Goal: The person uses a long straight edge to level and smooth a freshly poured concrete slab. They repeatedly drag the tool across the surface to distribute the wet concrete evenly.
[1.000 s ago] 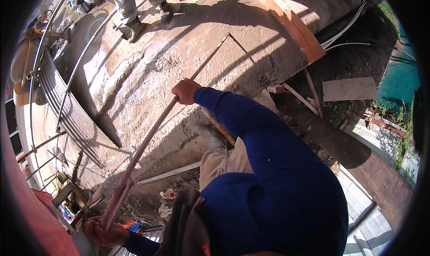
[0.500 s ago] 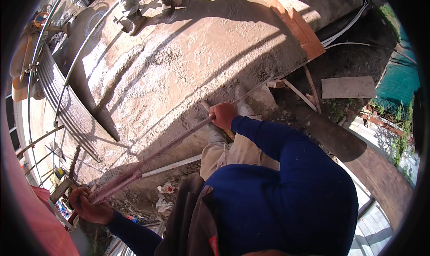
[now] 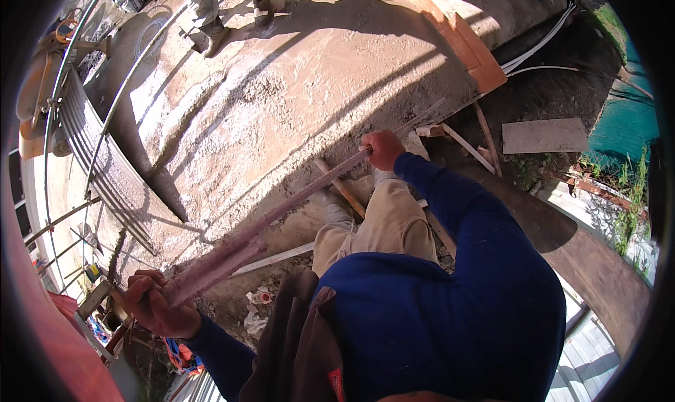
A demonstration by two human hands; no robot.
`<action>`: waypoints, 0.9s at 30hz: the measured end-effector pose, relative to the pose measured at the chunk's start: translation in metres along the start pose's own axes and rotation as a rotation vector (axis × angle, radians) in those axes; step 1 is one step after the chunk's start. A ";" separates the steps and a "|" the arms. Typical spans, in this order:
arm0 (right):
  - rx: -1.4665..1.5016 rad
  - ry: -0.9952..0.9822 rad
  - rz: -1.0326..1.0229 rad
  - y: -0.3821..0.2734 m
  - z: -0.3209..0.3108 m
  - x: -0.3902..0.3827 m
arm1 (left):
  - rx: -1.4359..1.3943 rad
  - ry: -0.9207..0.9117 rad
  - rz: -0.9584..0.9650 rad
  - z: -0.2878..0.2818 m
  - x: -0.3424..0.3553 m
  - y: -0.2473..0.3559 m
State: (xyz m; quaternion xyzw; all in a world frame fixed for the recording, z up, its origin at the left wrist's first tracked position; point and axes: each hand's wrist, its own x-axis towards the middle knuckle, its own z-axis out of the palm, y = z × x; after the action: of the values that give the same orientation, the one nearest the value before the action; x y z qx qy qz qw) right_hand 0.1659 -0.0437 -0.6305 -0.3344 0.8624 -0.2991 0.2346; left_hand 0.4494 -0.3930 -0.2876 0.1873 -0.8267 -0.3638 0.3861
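A long, reddish, mortar-smeared straightedge bar point(image 3: 288, 208) runs slantwise in front of my legs, along the near edge of the wet concrete point(image 3: 281, 120). My right hand point(image 3: 384, 150) is closed around its upper part, just beyond my knees. At the lower left, my left hand point(image 3: 163, 305) grips the bar's broader, blurred end with bent fingers. Close to my feet, a wooden handle point(image 3: 349, 198) pokes out from beneath the bar; what it belongs to is hidden. A pale strip point(image 3: 274, 259) lies on the ground below the bar.
Another person's boots point(image 3: 211, 37) stand on the concrete at the far left. A corrugated sheet point(image 3: 105, 163) and bent rods point(image 3: 126, 85) curve along the left. Orange boards point(image 3: 471, 54) edge the slab at the far right. A thick log-like beam point(image 3: 598, 261) lies right of me.
Both my hands have shifted right and farther away, carrying the straightedge bar along. More of the wooden handle near my feet now shows.
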 end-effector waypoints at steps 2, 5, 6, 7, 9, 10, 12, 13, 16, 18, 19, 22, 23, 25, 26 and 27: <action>0.004 -0.085 0.071 0.023 0.001 -0.007 | -0.060 -0.071 -0.027 0.022 -0.005 0.005; -0.006 0.065 -0.004 -0.001 0.036 -0.018 | 0.044 -0.005 0.044 0.002 0.016 0.021; 0.021 0.048 -0.029 -0.023 0.044 -0.018 | 0.196 0.004 0.094 -0.022 0.027 0.026; 0.047 0.036 -0.058 -0.050 0.048 -0.014 | 0.348 0.024 0.146 -0.046 0.037 0.031; 0.114 -0.098 -0.033 -0.100 0.034 -0.007 | 0.356 0.084 0.139 -0.100 0.055 0.045; 0.151 -0.127 -0.072 -0.119 0.029 -0.006 | 0.222 0.114 0.139 -0.124 0.062 0.050; 0.223 -0.147 -0.129 -0.149 0.016 -0.007 | 0.188 0.159 0.204 -0.181 0.078 0.063; 0.258 -0.143 -0.155 -0.165 0.008 -0.010 | 0.127 0.128 0.209 -0.235 0.083 0.063; 0.239 -0.149 -0.160 -0.158 0.013 -0.011 | 0.178 0.445 0.126 -0.144 0.084 0.087; 0.233 -0.177 -0.102 -0.125 0.030 -0.005 | 0.179 0.247 0.094 -0.106 0.062 0.063; 0.226 -0.188 -0.042 -0.096 0.034 -0.001 | 0.174 -0.023 0.107 -0.100 0.050 0.041; 0.134 -0.283 0.000 -0.058 0.041 -0.007 | 0.150 -0.190 0.125 -0.079 0.027 0.031; 0.151 -0.304 -0.002 -0.067 0.036 -0.007 | 0.085 -0.139 0.121 -0.093 0.029 0.030; 0.195 -0.347 -0.002 -0.112 0.017 -0.009 | 0.011 0.046 0.089 -0.128 0.051 0.043; 0.189 -0.321 -0.037 -0.135 0.009 -0.010 | -0.010 0.180 0.062 -0.136 0.065 0.051; 0.184 -0.298 -0.075 -0.158 0.002 -0.011 | 0.027 0.402 0.009 -0.135 0.076 0.061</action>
State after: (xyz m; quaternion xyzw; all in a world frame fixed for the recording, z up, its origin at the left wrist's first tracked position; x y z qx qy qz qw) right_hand 0.2433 -0.1308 -0.5234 -0.3841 0.7740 -0.3322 0.3781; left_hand 0.5042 -0.4587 -0.1448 0.2574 -0.7388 -0.3061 0.5424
